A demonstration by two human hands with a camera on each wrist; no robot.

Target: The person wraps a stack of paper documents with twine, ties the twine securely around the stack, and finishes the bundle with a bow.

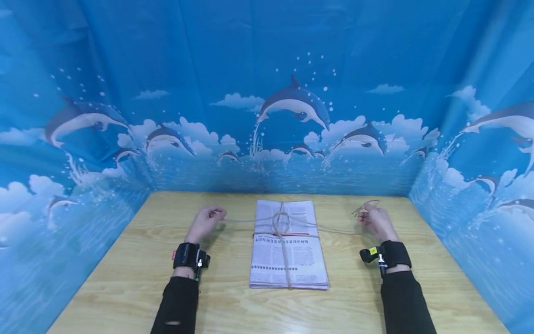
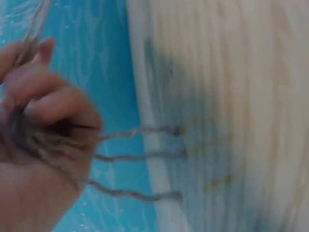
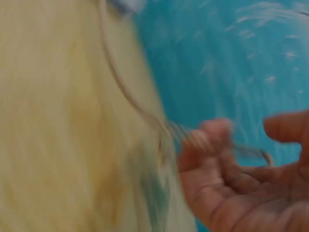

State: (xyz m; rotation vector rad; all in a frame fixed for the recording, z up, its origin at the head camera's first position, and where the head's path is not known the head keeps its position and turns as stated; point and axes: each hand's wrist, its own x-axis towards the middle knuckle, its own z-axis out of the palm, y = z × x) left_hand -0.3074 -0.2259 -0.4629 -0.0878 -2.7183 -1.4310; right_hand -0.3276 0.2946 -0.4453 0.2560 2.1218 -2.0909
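A stack of newspapers (image 1: 271,269) lies on the table between my hands, with twine (image 1: 286,262) crossing it both ways. A loose loop of twine rests on the upper part of the stack. To the left, my left hand (image 1: 206,221) grips a length of twine running from the stack. Several strand ends stick out of that hand (image 2: 53,116) in the left wrist view. On the right side, my right hand (image 1: 377,221) has its thumb apart from its loosely bent fingers. Twine (image 3: 126,92) sags toward this hand (image 3: 241,183) and lies across the fingers, blurred.
The pale wooden table (image 1: 125,287) runs back to a blue curtain (image 1: 217,55) printed with dolphins. The curtain also hangs along the left and right sides of the table. A strapped wrist camera (image 1: 193,256) sits on my left wrist, another wrist camera (image 1: 388,255) on my right.
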